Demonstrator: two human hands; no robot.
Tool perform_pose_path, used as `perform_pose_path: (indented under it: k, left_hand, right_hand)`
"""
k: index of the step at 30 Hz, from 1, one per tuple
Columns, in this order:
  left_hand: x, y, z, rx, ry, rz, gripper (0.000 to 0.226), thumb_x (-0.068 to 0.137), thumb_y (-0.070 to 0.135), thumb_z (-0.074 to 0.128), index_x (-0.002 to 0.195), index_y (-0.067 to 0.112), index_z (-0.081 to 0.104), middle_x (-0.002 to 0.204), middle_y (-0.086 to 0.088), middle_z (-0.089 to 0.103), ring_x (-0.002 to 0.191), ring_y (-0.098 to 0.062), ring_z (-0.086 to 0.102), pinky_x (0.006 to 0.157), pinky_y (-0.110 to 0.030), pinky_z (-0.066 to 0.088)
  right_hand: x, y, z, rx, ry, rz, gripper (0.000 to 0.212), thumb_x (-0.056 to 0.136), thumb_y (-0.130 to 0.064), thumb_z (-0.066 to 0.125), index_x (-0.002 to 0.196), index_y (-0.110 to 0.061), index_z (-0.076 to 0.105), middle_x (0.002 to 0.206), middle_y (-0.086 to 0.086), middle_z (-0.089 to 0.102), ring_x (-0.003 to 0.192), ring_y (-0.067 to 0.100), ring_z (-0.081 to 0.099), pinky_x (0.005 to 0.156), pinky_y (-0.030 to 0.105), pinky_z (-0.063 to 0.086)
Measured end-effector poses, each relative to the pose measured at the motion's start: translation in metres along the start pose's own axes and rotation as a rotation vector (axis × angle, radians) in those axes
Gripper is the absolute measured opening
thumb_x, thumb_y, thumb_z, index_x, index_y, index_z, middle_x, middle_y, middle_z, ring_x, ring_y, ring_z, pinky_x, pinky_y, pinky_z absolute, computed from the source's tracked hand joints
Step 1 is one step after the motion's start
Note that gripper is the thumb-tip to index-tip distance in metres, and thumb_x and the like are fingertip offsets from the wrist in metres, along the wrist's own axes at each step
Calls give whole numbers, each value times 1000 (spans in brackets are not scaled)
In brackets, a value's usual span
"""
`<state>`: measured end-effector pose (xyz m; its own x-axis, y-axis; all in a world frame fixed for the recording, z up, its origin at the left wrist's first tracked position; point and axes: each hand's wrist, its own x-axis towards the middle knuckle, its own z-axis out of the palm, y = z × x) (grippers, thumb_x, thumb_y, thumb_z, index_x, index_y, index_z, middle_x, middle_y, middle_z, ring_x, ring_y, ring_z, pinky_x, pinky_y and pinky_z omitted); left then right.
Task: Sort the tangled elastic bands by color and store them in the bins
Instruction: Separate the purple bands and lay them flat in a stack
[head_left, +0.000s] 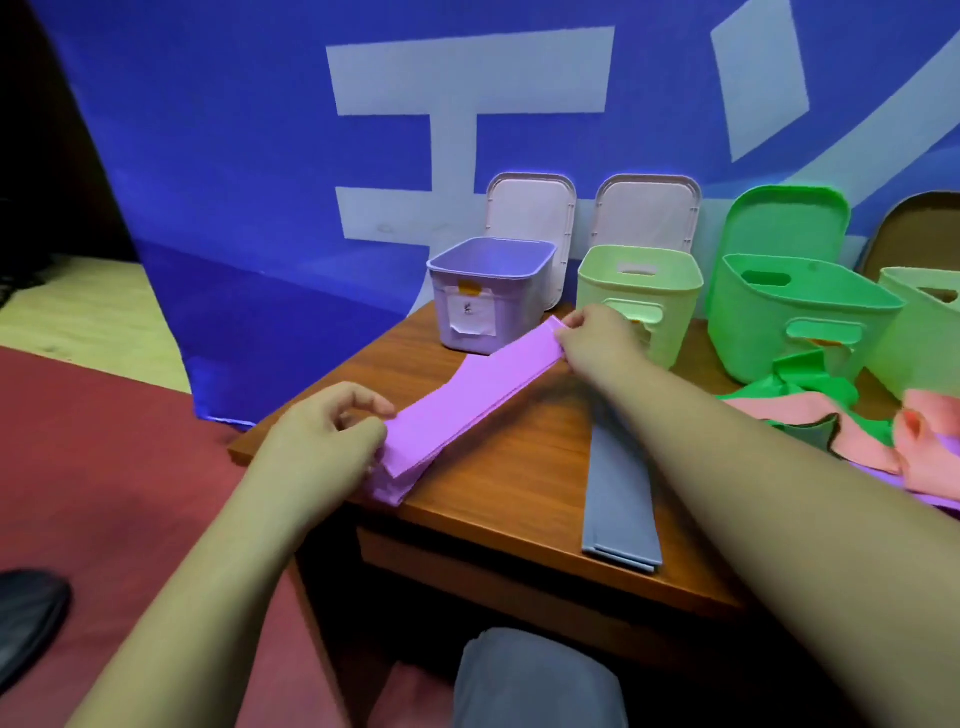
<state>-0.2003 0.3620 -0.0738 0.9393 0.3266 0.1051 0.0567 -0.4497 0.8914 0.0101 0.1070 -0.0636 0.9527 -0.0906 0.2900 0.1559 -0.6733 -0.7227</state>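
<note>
A flat stack of purple elastic bands lies diagonally on the wooden table. My left hand pinches its near end at the table's left edge. My right hand pinches its far end, just in front of the pale green bin. Grey bands lie flat, overhanging the front edge. A tangled heap of green, pink, grey and purple bands sits at the right. The lilac bin stands open behind the purple stack.
A bright green bin and another pale green bin stand at the right, lids propped behind them against a blue banner. My knee is under the table; red floor lies to the left.
</note>
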Motion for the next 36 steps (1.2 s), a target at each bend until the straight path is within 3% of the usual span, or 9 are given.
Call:
perform_pose_path:
  k: [4, 7, 11, 15, 18, 27, 32, 36]
  left_hand:
    - [4, -16, -5, 71, -37, -27, 25, 85, 9, 58, 95, 27, 72, 69, -13, 65, 49, -14, 56, 53, -28, 39]
    - [8, -25, -5, 110, -47, -71, 19, 85, 13, 59, 93, 26, 71, 72, -5, 72, 57, -17, 61, 55, -30, 41]
    - [13, -33, -8, 133, -69, -94, 15, 81, 20, 59, 89, 24, 72, 75, 1, 74, 57, -14, 58, 63, -33, 47]
    - [14, -35, -10, 213, -103, -78, 12, 84, 19, 61, 88, 24, 72, 62, 11, 60, 58, -13, 52, 62, -32, 42]
    - [13, -33, -11, 264, -131, -53, 14, 87, 18, 62, 90, 25, 73, 65, 7, 60, 56, -9, 50, 61, -31, 40]
    - [13, -37, -13, 285, -137, -16, 13, 88, 19, 66, 95, 28, 73, 66, 11, 60, 57, -8, 53, 61, -30, 41]
    - [8, -34, -13, 376, -130, 7, 18, 87, 22, 69, 98, 35, 74, 92, 8, 68, 82, -7, 63, 69, -28, 44]
    - [3, -32, -15, 387, -125, 47, 21, 92, 28, 70, 112, 33, 75, 97, 10, 67, 90, -2, 63, 74, -20, 44]
  right_hand:
    - [11, -19, 33, -18, -12, -64, 5, 97, -19, 65, 95, -20, 70, 104, 6, 76, 96, 25, 67, 79, 31, 48]
    - [17, -27, 53, -58, -50, -99, 7, 98, -18, 66, 99, -24, 69, 110, 3, 73, 98, 21, 61, 78, 26, 39]
    - [23, -30, 71, -111, -97, -134, 10, 100, -21, 67, 107, -20, 73, 117, 5, 72, 110, 26, 64, 82, 28, 43]
    - [28, -28, 86, -183, -132, -167, 14, 99, -23, 68, 110, -20, 76, 120, 5, 73, 113, 26, 64, 84, 28, 45]
    - [27, -25, 93, -211, -147, -182, 15, 101, -25, 69, 111, -22, 78, 118, 4, 73, 107, 22, 63, 80, 27, 43]
    - [27, -22, 94, -245, -131, -215, 22, 101, -24, 71, 120, -18, 78, 127, 4, 73, 119, 24, 64, 91, 29, 48]
    - [25, -20, 96, -313, -155, -195, 25, 101, -18, 66, 124, -14, 75, 129, 9, 73, 125, 29, 63, 95, 29, 47]
    - [21, -22, 91, -360, -198, -204, 31, 101, -14, 62, 130, -13, 72, 132, 10, 72, 125, 30, 63, 97, 31, 49]
